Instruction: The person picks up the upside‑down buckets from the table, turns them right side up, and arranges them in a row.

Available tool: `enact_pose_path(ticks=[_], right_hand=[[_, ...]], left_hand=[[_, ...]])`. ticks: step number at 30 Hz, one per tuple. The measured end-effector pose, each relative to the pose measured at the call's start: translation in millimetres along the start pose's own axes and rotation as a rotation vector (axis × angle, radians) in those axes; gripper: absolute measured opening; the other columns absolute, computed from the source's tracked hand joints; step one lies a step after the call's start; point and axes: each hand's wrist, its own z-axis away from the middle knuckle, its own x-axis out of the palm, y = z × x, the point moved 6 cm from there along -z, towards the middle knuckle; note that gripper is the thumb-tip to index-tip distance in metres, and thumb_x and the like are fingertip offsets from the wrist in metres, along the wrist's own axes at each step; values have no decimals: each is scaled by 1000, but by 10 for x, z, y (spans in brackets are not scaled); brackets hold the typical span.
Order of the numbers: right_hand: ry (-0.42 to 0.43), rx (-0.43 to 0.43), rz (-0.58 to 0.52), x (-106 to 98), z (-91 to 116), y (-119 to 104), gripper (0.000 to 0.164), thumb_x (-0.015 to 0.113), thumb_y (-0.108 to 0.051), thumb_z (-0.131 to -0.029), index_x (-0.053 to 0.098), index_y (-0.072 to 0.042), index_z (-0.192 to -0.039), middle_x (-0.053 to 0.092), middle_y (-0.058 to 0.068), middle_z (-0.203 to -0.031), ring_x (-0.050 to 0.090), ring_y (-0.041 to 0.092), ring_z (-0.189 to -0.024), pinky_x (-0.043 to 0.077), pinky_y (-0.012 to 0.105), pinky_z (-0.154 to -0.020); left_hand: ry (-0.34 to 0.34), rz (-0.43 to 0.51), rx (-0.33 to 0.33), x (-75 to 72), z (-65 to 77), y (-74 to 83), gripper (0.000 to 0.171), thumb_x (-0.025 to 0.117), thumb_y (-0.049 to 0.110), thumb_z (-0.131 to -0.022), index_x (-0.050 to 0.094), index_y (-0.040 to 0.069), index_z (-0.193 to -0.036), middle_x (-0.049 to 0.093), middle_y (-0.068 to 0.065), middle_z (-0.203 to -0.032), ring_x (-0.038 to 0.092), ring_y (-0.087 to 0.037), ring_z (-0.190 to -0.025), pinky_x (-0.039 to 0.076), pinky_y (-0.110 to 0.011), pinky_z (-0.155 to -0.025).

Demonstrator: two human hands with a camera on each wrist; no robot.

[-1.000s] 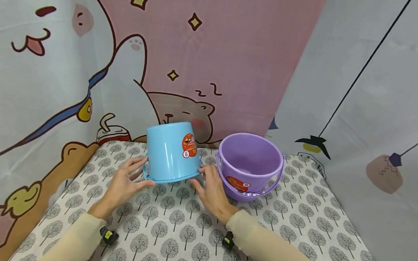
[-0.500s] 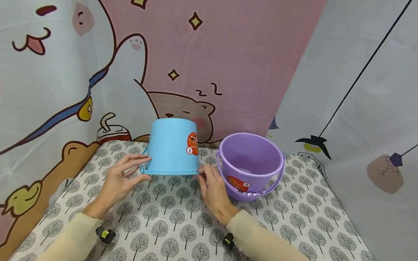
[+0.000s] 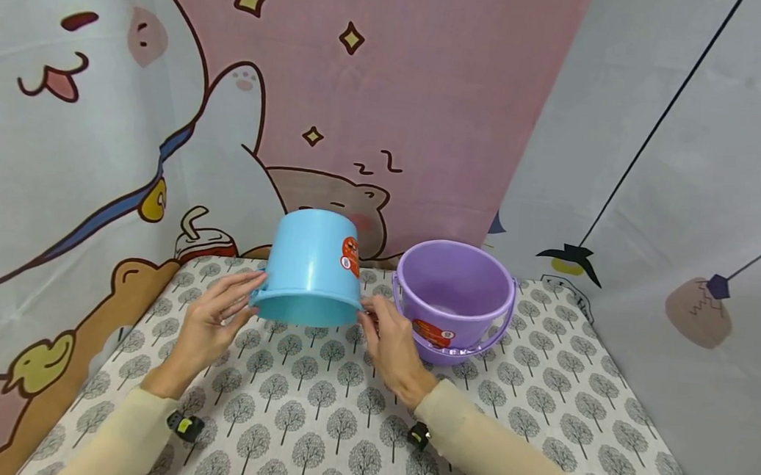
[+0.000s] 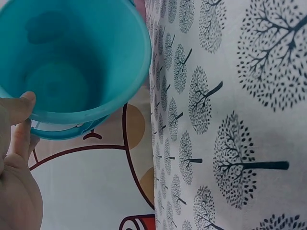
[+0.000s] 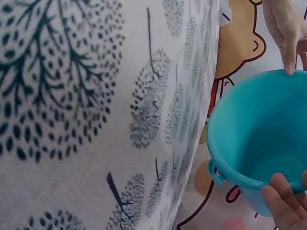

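A light blue plastic bucket (image 3: 313, 255) with a red round sticker is held tipped over, its mouth facing down and toward me. My left hand (image 3: 210, 321) pinches the rim on the left, thumb over the edge by the blue handle (image 4: 62, 133). On the other side my right hand (image 3: 394, 345) grips the rim between thumb and fingers. Both wrist views look into the bucket's inside (image 4: 62, 72), where nothing lies. A purple bucket (image 3: 455, 279) stands upright just right of the blue one, its handle hanging down in front.
The table (image 3: 339, 455) is covered with a white cloth printed with grey trees. Behind it and along both sides hang curtains (image 3: 431, 86) with cartoon animals. A black wrist strap device (image 3: 185, 426) shows under the left sleeve, and another (image 3: 418, 435) under the right.
The blue bucket has tilted so its mouth now turns toward me and its inside shows. My left hand has shifted slightly left and toward me. The purple bucket stays put.
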Motion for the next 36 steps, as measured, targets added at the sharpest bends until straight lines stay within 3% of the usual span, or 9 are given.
enact_pose_path(ticks=[9, 17, 22, 27, 30, 33, 36], right_hand=[[54, -58, -30, -92, -73, -30, 18, 73, 3, -110, 70, -1, -127, 85, 17, -108, 86, 26, -91, 74, 24, -82], [47, 16, -67, -160, -128, -68, 19, 72, 0, -113, 71, 0, -132, 85, 22, -105, 87, 30, -87, 75, 26, -79], [54, 49, -88, -190, -150, -69, 23, 72, 2, -112, 71, 2, -135, 84, 23, -99, 86, 31, -82, 74, 24, -75], [70, 90, -83, -224, -161, -35, 24, 74, 0, -112, 72, 0, -135, 84, 19, -92, 83, 23, -76, 72, 23, -72], [72, 110, -84, -241, -163, -26, 26, 75, 0, -111, 73, -1, -136, 84, 19, -92, 82, 21, -75, 72, 24, -72], [67, 116, -78, -254, -168, -28, 27, 76, 0, -111, 73, -1, -137, 84, 18, -91, 82, 21, -75, 73, 25, -72], [63, 111, -79, -270, -181, -31, 28, 76, -1, -111, 73, -1, -139, 84, 17, -92, 82, 23, -75, 73, 27, -72]], left_hand=[[-27, -13, 19, 1, 7, -5, 83, 83, -32, -85, 66, -3, -160, 65, -32, -160, 62, 8, -149, 64, -26, -110], [-69, -12, 64, -15, 38, 11, 99, 86, -34, -78, 56, -5, -168, 56, -34, -172, 56, -1, -161, 62, -26, -114], [-135, -88, 116, -29, 35, 51, 121, 96, -30, -68, 47, -2, -175, 46, -28, -182, 47, -9, -171, 58, -26, -119], [-155, -218, 207, -37, 24, 121, 125, 105, -14, -61, 49, -6, -172, 46, -27, -181, 39, -8, -174, 44, -25, -134], [-155, -238, 241, -36, 24, 141, 117, 105, 2, -67, 51, -6, -171, 47, -29, -180, 39, -12, -175, 41, -25, -137], [-162, -219, 232, -40, 29, 138, 103, 96, 23, -83, 50, -6, -171, 46, -30, -181, 39, -13, -175, 43, -25, -135], [-160, -193, 210, -48, 30, 137, 98, 87, 35, -90, 50, -6, -171, 45, -29, -182, 39, -11, -175, 45, -22, -133]])
